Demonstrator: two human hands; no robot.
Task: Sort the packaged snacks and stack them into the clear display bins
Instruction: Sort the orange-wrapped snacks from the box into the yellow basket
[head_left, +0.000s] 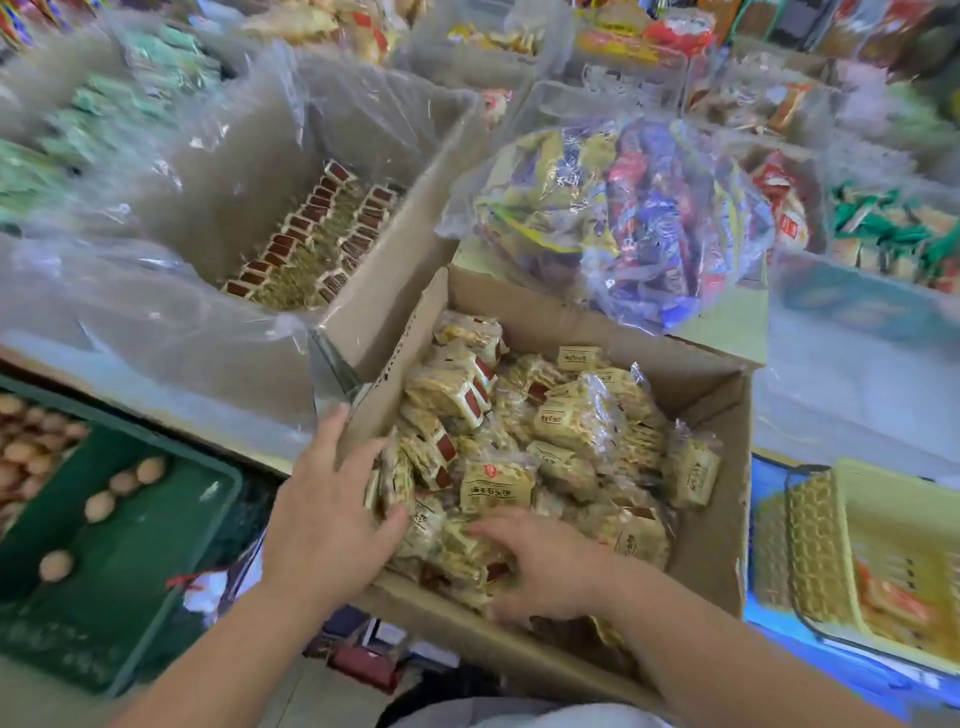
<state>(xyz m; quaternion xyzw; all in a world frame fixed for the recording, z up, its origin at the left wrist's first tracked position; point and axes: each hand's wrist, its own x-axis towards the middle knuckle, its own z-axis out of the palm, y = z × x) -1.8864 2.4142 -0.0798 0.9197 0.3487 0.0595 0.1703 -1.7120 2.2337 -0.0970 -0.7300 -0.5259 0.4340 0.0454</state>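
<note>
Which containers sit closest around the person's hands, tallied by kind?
Cardboard boxes of beige snack packs: 2 (near box, plastic-lined box)
Green crate with eggs: 1
Yellow basket: 1
Clear bag of mixed snacks: 1
Total: 5

pale counter (171, 423) edge runs slantwise. below counter, left: green crate (130, 597), brown eggs (98, 506) loose inside. below counter, right: yellow mesh basket (815, 545) on blue surface. light bright, even throughout.
</note>
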